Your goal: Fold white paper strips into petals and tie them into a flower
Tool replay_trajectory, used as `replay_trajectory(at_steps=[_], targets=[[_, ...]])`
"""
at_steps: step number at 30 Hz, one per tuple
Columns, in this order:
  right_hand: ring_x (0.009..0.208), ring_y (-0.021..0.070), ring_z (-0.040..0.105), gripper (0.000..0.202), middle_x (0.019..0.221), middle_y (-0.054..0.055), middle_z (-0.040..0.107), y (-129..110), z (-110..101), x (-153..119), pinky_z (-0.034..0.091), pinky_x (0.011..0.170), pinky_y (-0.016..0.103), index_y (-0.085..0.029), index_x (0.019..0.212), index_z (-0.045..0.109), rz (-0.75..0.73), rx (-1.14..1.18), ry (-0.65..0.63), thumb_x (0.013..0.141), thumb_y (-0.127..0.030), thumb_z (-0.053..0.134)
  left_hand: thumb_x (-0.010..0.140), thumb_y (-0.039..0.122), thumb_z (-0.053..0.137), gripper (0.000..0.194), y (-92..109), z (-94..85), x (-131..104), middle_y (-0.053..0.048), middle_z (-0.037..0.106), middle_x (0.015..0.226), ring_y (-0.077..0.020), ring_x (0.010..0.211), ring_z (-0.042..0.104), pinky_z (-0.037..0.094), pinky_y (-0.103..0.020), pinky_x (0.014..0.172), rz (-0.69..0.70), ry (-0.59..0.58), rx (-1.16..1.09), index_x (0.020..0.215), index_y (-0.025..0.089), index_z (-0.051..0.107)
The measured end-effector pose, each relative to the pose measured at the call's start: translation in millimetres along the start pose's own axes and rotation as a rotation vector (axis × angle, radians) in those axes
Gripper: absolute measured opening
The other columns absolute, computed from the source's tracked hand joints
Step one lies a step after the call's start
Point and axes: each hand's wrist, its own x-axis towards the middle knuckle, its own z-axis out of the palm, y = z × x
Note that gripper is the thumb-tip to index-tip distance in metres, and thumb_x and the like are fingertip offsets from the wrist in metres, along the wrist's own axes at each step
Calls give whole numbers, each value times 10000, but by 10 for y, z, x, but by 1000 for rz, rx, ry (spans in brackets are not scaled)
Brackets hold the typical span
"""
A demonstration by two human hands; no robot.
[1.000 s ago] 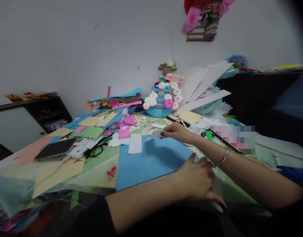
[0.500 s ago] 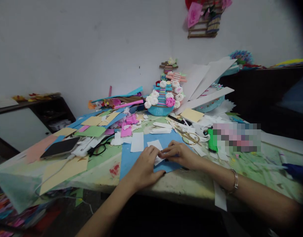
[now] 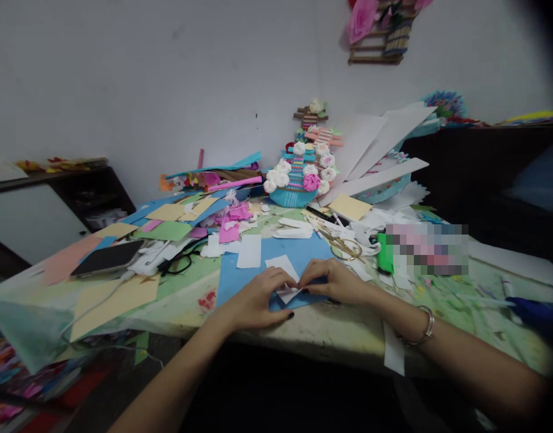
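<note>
A small piece of white paper [image 3: 287, 293] lies between my hands over a blue sheet [image 3: 240, 284]. The fingertips of my left hand [image 3: 260, 294] rest on its upper left side, with the thumb stretched out below and apart. My right hand [image 3: 337, 281] pinches the paper's right edge between bent fingers. Just behind the fingers is another white piece [image 3: 280, 263], and a white rectangle [image 3: 249, 251] lies to its left on the blue sheet. Folded white strips [image 3: 294, 228] lie at the blue sheet's back edge.
Scissors [image 3: 348, 248] and a green object [image 3: 386, 254] lie to the right. A dark tablet-like device [image 3: 107, 258], cable and black-framed glasses [image 3: 179, 263] are at left. A decorated blue paper craft [image 3: 294, 195] stands at the back. A white strip [image 3: 394, 352] hangs over the front edge.
My fingertips have moved slightly apart, and more of the small white paper between them shows. The view has shifted a little.
</note>
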Motion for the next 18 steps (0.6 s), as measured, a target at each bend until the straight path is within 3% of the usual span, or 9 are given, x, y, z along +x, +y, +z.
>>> replay_trajectory(at_steps=[6,12,18], targets=[[840,161,569,136,823,47,706,-43,-18,18,419,789,291,-181,885,728,-129,-46,-100,821,-252,631,750,60,528,167,-110,9,-8,-41,654,828,-152,797,582,444,-269,754,-48,2,-82,825,159,639],[869,157,552,172,875,61,683,-84,-17,40,403,833,302,-168,924,709,-172,-69,-148,859,-139,553,826,132,538,141,-108,-69,4,-63,651,926,-150,871,596,447,-272,821,-40,-92,-263,843,161,675],[851,149,546,207,844,49,680,-126,20,90,404,805,278,-168,904,704,-165,-62,-139,874,-99,511,859,192,527,159,-104,-58,14,-55,616,893,-147,847,575,436,-267,807,-89,-75,-227,832,161,681]])
